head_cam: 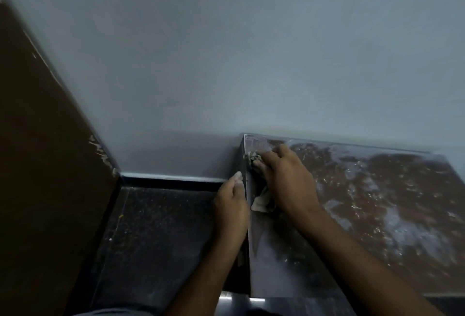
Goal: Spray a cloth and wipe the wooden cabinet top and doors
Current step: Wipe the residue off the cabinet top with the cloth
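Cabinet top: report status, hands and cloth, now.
Right hand presses cloth on cabinet top, far-left corner. Left hand flat against cabinet's left side. Top streaked, glossy. Nothing in the way.

Dim rm — grey wall [226,51], dark speckled floor [161,235].
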The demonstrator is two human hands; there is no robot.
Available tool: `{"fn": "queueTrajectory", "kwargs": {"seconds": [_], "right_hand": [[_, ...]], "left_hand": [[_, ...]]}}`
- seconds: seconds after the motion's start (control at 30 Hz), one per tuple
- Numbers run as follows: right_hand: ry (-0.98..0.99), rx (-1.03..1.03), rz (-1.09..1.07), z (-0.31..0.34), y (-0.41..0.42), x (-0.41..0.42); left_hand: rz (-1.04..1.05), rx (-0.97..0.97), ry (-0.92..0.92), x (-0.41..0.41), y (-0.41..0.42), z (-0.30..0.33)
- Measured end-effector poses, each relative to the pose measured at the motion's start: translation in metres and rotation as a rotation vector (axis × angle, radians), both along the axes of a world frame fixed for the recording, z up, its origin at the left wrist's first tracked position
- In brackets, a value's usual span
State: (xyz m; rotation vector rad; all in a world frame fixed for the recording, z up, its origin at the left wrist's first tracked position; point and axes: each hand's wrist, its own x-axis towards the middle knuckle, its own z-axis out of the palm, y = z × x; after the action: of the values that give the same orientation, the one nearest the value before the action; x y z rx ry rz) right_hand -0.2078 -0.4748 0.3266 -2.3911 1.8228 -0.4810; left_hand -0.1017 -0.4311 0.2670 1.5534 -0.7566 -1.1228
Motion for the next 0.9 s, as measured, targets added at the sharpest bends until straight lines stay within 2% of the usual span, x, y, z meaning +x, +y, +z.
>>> {"fn": "queueTrajectory", "kwargs": {"seconds": [0.2,0.3,0.33,0.5,0.7,0.8,0.9], "right_hand": [[-0.093,0.025,0.011,-0.011,-0.041,0.010],[0.067,-0.060,0.196,-0.034,-0.036,0.020],[0.067,-0.084,0.235,-0.037,-0.039,0.016],[0.024,-0.100,0.107,-0.032,-0.086,-0.002],[-0.021,-0.051,0.236,-0.038,-0.074,-0.005],[-0.046,-0.118,0.145,-0.042,-0.096,-0.003],[-0.057,-0.138,0.113,-0.047,-0.099,0.001]], "left_hand": [[0.048,-0.032,0.032,0.002,-0.015,-0.007],[0.062,-0.035,-0.057,0.001,-0.025,-0.011],[0.069,-0.032,-0.084,0.000,-0.030,-0.011],[0.080,-0.037,-0.186,-0.004,-0.064,-0.003],[0.092,0.065,-0.367,-0.005,-0.072,0.012],[0.000,0.001,-0.337,-0.003,-0.073,0.005],[0.018,-0.067,-0.296,0.004,-0.072,-0.007]]}}
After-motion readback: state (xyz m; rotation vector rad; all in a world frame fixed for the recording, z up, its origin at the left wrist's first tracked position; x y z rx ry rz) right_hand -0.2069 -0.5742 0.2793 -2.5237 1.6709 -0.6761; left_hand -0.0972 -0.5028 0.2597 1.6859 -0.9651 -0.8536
